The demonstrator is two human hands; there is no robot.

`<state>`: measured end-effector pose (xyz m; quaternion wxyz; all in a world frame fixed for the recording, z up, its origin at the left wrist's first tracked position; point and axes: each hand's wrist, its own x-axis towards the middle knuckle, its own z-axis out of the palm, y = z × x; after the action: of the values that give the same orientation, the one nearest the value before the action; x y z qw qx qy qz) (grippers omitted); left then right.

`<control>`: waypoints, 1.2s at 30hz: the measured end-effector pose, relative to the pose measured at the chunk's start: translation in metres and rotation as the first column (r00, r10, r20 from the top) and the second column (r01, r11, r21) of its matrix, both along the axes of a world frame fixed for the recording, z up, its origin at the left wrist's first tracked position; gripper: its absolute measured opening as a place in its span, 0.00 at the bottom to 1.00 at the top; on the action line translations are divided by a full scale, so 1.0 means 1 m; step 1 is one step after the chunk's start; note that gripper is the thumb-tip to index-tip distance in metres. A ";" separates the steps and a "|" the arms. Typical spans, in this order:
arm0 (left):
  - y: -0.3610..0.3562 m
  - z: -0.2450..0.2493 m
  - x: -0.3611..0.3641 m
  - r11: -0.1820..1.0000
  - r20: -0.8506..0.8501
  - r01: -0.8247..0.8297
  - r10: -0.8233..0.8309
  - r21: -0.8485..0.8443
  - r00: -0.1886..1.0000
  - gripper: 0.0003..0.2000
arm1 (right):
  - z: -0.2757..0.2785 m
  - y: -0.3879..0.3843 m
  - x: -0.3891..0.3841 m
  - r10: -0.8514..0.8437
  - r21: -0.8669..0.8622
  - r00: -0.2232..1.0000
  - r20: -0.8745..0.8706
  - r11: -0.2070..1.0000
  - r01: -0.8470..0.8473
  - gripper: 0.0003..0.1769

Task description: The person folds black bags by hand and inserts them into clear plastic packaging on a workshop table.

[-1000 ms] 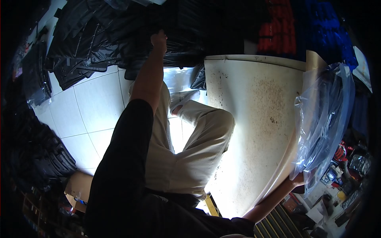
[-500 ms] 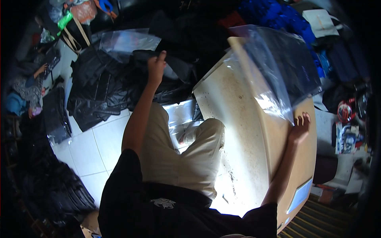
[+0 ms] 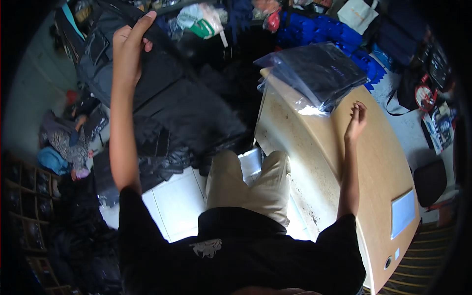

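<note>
My left hand [image 3: 129,49] is closed on the edge of a large black bag [image 3: 167,93] and holds it raised at the upper left. Part of the bag hangs down over a pile of black items. My right hand [image 3: 358,119] hovers over the wooden table [image 3: 378,162], its fingers loosely apart and nothing in them. Just beyond it, a dark folded item in a clear plastic bag [image 3: 329,73] lies on the far end of the table.
Blue wrapped items [image 3: 314,32] and a white tote bag [image 3: 357,14] are at the back. Another person [image 3: 69,140] sits at the left, near wooden shelves [image 3: 29,196]. A dark stool [image 3: 429,182] stands right of the table.
My left hand has moved up and left, lifting the black bag from the pile. My right hand has left the clear plastic bag, which now lies flatter on the table. The view has shifted.
</note>
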<state>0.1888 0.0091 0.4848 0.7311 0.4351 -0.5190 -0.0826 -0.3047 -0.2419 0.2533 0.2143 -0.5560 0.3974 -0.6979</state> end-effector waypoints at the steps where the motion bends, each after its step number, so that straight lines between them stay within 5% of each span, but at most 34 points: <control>1: 0.016 0.023 -0.014 0.998 0.073 0.032 -0.036 0.054 0.997 0.11 | 0.021 0.024 0.018 0.065 -0.069 0.998 -0.011 0.995 -0.065 0.10; 2: 0.033 0.043 -0.019 0.979 0.165 0.086 -0.117 0.184 0.979 0.09 | 0.042 0.050 0.036 0.110 -0.109 0.993 -0.052 0.987 -0.115 0.10; 5: 0.059 0.068 -0.060 0.929 0.112 0.363 -0.369 0.068 0.923 0.17 | 0.106 0.112 0.069 0.395 -0.173 0.911 -0.120 0.895 -0.411 0.13; 6: 0.060 0.068 -0.043 0.735 -0.033 0.675 -0.674 0.069 0.738 0.16 | 0.133 0.129 0.071 0.432 -0.193 0.880 -0.201 0.863 -0.467 0.15; 7: 0.066 0.072 -0.048 0.669 -0.012 0.739 -0.741 0.080 0.672 0.16 | 0.158 0.143 0.070 0.444 -0.208 0.859 -0.253 0.842 -0.497 0.18; 10: 0.079 0.082 -0.081 0.610 0.061 0.782 -0.792 0.132 0.607 0.16 | 0.215 0.160 0.057 0.521 -0.256 0.778 -0.350 0.746 -0.615 0.24; 15: 0.061 0.088 -0.132 0.530 0.128 0.825 -0.848 0.195 0.515 0.16 | 0.240 0.164 0.033 0.481 -0.130 0.731 -0.483 0.787 -0.603 0.34; 17: 0.046 0.093 -0.153 0.491 0.148 0.845 -0.871 0.210 0.469 0.16 | 0.211 0.149 0.024 0.527 0.028 0.810 -0.257 0.842 -0.539 0.46; 19: 0.034 0.096 -0.175 0.461 0.170 0.858 -0.886 0.227 0.431 0.16 | 0.211 0.178 0.004 0.690 0.049 0.697 -0.194 0.717 -0.696 0.52; 21: 0.022 0.100 -0.195 0.441 0.197 0.865 -0.894 0.238 0.402 0.16 | 0.205 0.200 -0.024 0.615 0.079 0.698 -0.367 0.768 -0.635 0.57; 23: 0.009 0.105 -0.216 0.423 0.217 0.871 -0.901 0.248 0.376 0.16 | 0.193 0.203 -0.055 0.468 0.005 0.782 -0.411 0.859 -0.511 0.44; 25: -0.005 0.110 -0.236 0.403 0.236 0.880 -0.907 0.252 0.348 0.17 | 0.197 0.225 -0.106 0.453 0.258 0.766 -0.456 0.891 -0.373 0.33; 29: -0.036 0.126 -0.280 0.369 0.290 0.897 -0.910 0.241 0.297 0.17 | 0.249 0.304 -0.194 0.059 0.126 0.664 -0.745 0.991 0.054 0.21; 31: -0.050 0.138 -0.298 0.364 0.322 0.904 -0.903 0.225 0.284 0.17 | 0.268 0.333 -0.228 -0.008 0.129 0.837 -0.547 0.987 0.094 0.17; 36: -0.099 0.184 -0.360 0.413 0.427 0.893 -0.850 0.180 0.307 0.18 | 0.323 0.317 -0.357 -0.230 0.029 0.909 -0.347 0.966 0.255 0.26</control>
<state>-0.1709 -0.0895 0.6693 0.4437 0.0570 -0.8289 -0.3358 -0.6621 0.0748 0.5759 0.0745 -0.6062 0.5199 -0.5972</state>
